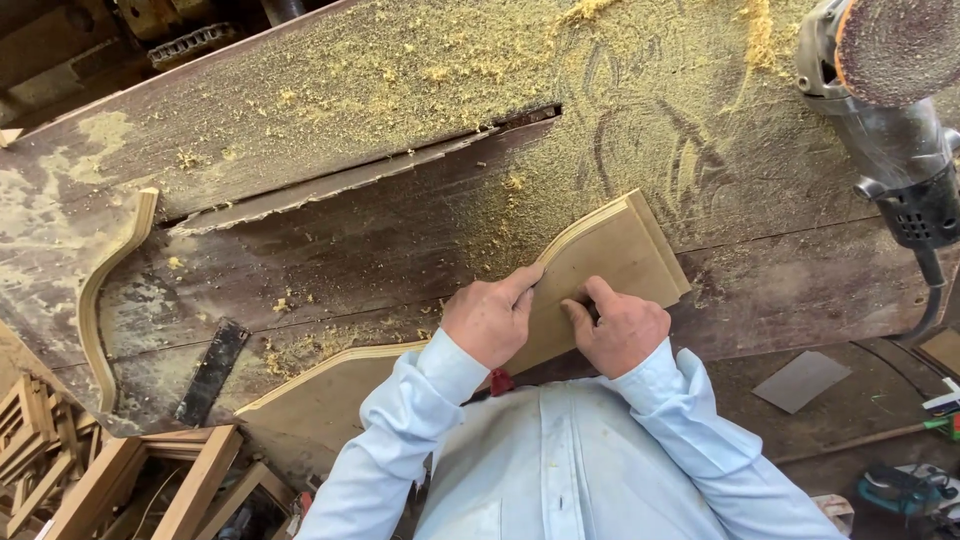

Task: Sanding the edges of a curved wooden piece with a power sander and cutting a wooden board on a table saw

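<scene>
A flat wooden panel [620, 250] with a curved moulded edge lies on a worn, sawdust-strewn workbench [330, 230], reaching from my body out to the right. My left hand [490, 318] rests on the panel's curved edge, index finger stretched along the moulding. Beside it my right hand [620, 325] presses on the panel face, fingers curled, something small and dark pinched under the fingertips. Both sleeves are light blue.
An angle grinder [890, 110] with a sanding disc lies at the bench's top right, its cable trailing down. A curved wooden strip [100, 290] sits at the left edge, a dark flat bar [212, 370] nearby. Wooden frames [130, 480] stand bottom left; sandpaper [800, 380] lies on the right.
</scene>
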